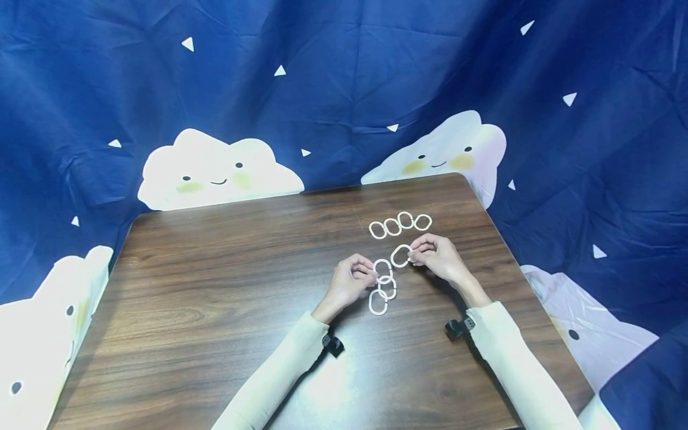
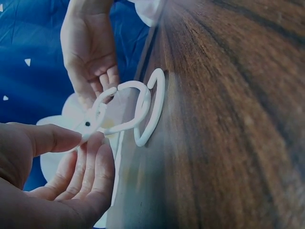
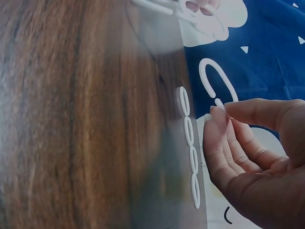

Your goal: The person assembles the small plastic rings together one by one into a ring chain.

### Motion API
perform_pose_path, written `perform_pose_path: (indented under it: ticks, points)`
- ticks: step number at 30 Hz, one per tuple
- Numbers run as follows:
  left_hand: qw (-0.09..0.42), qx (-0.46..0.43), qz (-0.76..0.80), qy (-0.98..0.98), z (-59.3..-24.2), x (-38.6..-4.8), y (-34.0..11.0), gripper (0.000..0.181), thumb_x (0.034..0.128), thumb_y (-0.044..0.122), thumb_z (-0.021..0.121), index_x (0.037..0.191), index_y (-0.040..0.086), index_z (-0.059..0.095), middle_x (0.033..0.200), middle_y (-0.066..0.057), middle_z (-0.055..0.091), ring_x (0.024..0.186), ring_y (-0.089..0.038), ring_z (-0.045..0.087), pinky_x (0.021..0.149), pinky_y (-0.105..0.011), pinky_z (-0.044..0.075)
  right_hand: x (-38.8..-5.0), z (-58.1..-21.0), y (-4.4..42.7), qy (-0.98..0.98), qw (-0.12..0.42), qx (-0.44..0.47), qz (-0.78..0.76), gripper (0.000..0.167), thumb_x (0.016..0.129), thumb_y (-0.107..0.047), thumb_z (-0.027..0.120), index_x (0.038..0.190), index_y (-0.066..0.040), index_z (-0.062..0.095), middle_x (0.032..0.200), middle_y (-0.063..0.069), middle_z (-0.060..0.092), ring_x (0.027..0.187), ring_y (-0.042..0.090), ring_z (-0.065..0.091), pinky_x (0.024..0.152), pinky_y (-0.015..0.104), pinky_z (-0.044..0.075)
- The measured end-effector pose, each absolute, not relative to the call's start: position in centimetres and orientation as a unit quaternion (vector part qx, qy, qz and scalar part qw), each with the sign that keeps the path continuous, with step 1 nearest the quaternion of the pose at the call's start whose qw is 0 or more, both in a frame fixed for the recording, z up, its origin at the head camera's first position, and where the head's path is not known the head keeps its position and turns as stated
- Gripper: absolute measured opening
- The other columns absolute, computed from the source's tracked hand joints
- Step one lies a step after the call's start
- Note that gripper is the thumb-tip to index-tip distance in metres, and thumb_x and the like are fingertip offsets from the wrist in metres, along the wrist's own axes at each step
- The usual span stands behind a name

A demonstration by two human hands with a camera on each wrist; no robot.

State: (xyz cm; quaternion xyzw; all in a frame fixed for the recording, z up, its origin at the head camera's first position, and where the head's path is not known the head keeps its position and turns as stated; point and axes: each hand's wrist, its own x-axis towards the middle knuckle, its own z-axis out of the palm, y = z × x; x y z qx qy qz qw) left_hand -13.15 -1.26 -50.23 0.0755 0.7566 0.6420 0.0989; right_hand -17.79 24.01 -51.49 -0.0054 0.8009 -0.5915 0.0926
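Three linked white rings form a short chain; the left hand (image 1: 349, 280) pinches the top ring (image 1: 383, 261) between thumb and fingertips. In the left wrist view, the lowest ring (image 2: 159, 105) of that chain touches or nearly touches the table, while the left hand (image 2: 62, 171) grips the raised end. Just right of the chain, the right hand (image 1: 438, 258) pinches a separate white ring (image 1: 394, 255) above the table. A small gap in this ring (image 3: 220, 71) shows near the thumb of the right hand (image 3: 252, 162) in the right wrist view.
Several loose white rings (image 1: 378, 230) lie in a row on the brown wooden table (image 1: 215, 286), beyond the hands. A blue curtain (image 1: 322, 89) with clouds and white triangles hangs behind and beside the table. Both wrists carry small black cameras.
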Motion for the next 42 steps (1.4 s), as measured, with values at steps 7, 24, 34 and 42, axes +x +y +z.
perform_pose_path:
  ticks: [7,24,34,42]
  points:
    - [0.098,0.069,0.646,0.754,-50.4,-13.2,-1.4,0.018,0.0898,-0.009,0.070,0.107,-0.014,0.065,0.100,-0.035,0.073,0.082,-0.038,0.076,0.068,-0.021,0.063,-17.3,-51.1,23.6,0.782,0.098,-0.012,-0.615,0.028,0.093,0.000,0.072,0.113,0.015,0.058,0.086,0.007,0.073,0.077,0.007,0.074,0.078,0.026,0.066]
    - [0.100,0.070,0.646,0.754,-50.3,-13.1,-1.5,0.020,0.0897,-0.008,0.071,0.107,-0.015,0.064,0.100,-0.035,0.073,0.075,-0.020,0.074,0.066,-0.017,0.059,-16.7,-51.0,23.2,0.748,0.095,-0.028,-0.657,0.033,0.095,0.004,0.069,0.123,0.017,0.057,0.090,0.001,0.074,0.083,0.009,0.076,0.081,0.026,0.066]
    - [0.102,0.073,0.646,0.753,-50.5,-13.2,-1.3,0.019,0.0916,-0.008,0.069,0.109,-0.015,0.063,0.101,-0.035,0.073,0.093,-0.052,0.073,0.082,-0.056,0.064,-16.5,-51.2,22.6,0.739,0.116,-0.026,-0.664,0.037,0.095,0.004,0.069,0.124,0.020,0.053,0.093,0.007,0.075,0.083,0.010,0.076,0.082,0.027,0.066]
    - [0.099,0.074,0.648,0.752,-51.1,-13.4,-1.3,0.019,0.0910,-0.009,0.069,0.108,-0.015,0.063,0.101,-0.036,0.073,0.091,-0.054,0.072,0.080,-0.063,0.062,-16.4,-51.4,22.2,0.741,0.127,-0.033,-0.658,0.034,0.096,0.003,0.069,0.123,0.019,0.055,0.092,0.005,0.073,0.084,0.011,0.076,0.085,0.033,0.066]
